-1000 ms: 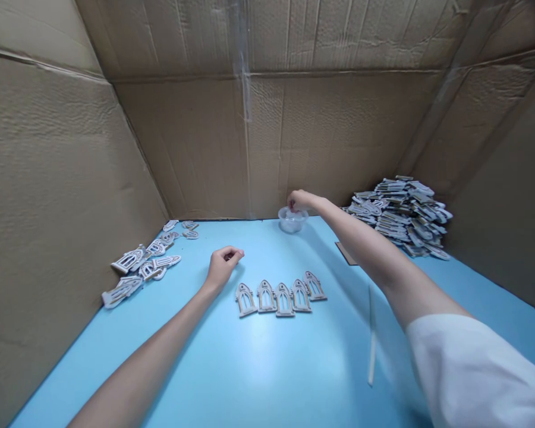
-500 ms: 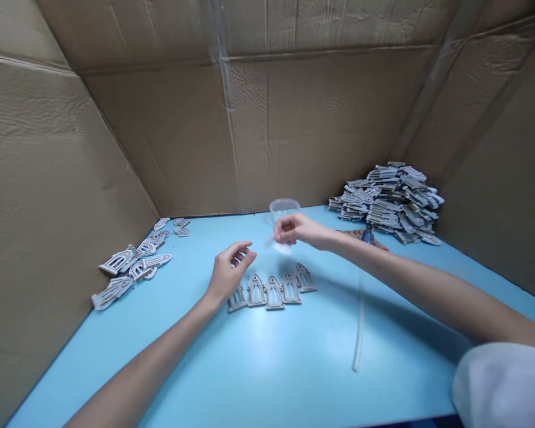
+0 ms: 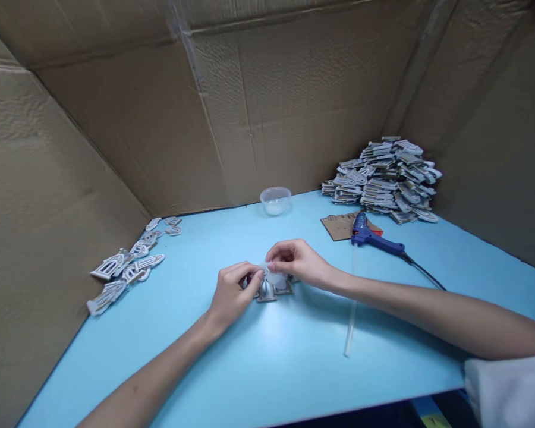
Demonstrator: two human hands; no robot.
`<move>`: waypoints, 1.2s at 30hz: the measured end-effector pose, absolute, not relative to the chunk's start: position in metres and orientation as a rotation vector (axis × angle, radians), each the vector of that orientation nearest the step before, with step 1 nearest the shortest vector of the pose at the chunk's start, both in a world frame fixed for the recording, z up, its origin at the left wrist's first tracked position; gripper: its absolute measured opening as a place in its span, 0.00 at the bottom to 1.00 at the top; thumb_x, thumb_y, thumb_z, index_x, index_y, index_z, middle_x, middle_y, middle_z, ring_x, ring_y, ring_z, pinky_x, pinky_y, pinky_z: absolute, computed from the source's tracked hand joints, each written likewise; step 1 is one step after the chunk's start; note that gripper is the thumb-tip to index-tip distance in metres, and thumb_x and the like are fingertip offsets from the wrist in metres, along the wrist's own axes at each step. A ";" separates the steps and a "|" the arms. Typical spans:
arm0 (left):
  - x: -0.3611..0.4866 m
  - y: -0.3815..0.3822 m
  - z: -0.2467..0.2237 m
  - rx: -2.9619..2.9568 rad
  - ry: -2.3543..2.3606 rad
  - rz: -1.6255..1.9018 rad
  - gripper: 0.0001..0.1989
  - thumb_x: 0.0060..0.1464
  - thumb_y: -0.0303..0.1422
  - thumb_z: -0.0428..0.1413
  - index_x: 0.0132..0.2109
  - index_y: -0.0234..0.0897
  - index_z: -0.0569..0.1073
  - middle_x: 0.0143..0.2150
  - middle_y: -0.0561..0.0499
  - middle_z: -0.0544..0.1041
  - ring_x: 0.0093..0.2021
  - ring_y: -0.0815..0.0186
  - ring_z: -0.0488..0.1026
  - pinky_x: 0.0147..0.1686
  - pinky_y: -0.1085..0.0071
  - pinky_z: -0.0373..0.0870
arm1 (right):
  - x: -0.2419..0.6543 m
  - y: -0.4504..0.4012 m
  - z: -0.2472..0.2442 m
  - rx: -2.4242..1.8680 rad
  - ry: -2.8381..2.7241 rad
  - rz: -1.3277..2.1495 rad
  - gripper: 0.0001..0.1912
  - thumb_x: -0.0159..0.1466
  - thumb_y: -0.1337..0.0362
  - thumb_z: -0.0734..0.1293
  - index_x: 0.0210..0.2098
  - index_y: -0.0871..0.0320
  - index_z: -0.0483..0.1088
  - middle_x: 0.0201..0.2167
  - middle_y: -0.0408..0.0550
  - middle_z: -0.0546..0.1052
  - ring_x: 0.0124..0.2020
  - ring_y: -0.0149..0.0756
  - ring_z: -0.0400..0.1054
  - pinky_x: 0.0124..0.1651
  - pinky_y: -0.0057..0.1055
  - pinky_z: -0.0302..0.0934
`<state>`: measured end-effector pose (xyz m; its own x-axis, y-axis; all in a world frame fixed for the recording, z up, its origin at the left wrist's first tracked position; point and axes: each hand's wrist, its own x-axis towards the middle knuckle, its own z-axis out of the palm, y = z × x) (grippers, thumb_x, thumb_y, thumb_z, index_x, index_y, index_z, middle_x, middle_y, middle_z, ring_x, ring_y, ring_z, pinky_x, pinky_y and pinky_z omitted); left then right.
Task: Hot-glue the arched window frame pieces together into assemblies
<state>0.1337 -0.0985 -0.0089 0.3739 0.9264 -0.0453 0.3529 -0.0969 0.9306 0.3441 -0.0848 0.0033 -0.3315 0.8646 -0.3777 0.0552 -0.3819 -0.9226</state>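
A thin, pale, see-through bit of film (image 3: pixel 276 278) is between the two hands, over the little windows (image 3: pixel 266 292) in the middle of the bench (image 3: pixel 205 368). The right hand (image 3: pixel 301 263) has its thumb and finger close together and pinches the film near its top. The left hand (image 3: pixel 235 292) comes in from the other side, with thumb and finger nearly closed, just beside the film's left edge. I can't tell if it pinches the film too. Both hands are about as near. The windows lie flat, and their long way runs away from the person. The film is too small and blurry to tell its long way.

Past the hands is a clear bowl (image 3: pixel 275 203). To the right are a brown card (image 3: pixel 336 227), a blue glue gun (image 3: pixel 378 242), its long glue stick (image 3: pixel 351 330) and a big pile (image 3: pixel 383 181). A small pile (image 3: pixel 131 267) is on the left.
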 end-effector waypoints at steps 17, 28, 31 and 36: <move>0.146 -0.115 -0.004 1.343 1.077 0.752 0.15 0.62 0.42 0.59 0.31 0.35 0.76 0.25 0.51 0.74 0.25 0.69 0.67 0.28 0.72 0.66 | 0.336 -0.109 0.008 -1.171 -1.509 1.189 0.03 0.67 0.67 0.70 0.36 0.57 0.76 0.33 0.45 0.75 0.35 0.33 0.68 0.39 0.33 0.62; 0.140 -0.117 -0.010 1.941 0.801 0.872 0.05 0.68 0.25 0.56 0.42 0.35 0.75 0.35 0.53 0.77 0.35 0.70 0.70 0.39 0.71 0.66 | 0.372 -0.093 0.003 -1.415 -1.458 1.232 0.08 0.66 0.61 0.70 0.35 0.59 0.77 0.30 0.46 0.79 0.33 0.34 0.70 0.39 0.34 0.61; 0.144 -0.122 -0.008 2.138 0.539 0.752 0.07 0.68 0.21 0.52 0.48 0.35 0.73 0.44 0.49 0.79 0.44 0.64 0.71 0.46 0.65 0.66 | 0.385 -0.095 -0.011 -1.487 -1.428 1.213 0.11 0.68 0.61 0.67 0.43 0.60 0.80 0.33 0.48 0.79 0.33 0.34 0.69 0.38 0.34 0.60; 0.153 -0.135 -0.006 2.383 0.482 0.586 0.08 0.68 0.20 0.50 0.48 0.35 0.70 0.57 0.45 0.78 0.57 0.54 0.68 0.53 0.56 0.62 | 0.393 -0.099 -0.022 -1.525 -1.563 1.226 0.10 0.64 0.69 0.67 0.40 0.60 0.81 0.36 0.48 0.81 0.34 0.33 0.70 0.39 0.34 0.61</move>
<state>0.1532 -0.1350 -0.0059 0.8343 0.4708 0.2869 0.1909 -0.7350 0.6507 0.3930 -0.0995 -0.0225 -0.1352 0.9767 -0.1664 0.3940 -0.1011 -0.9135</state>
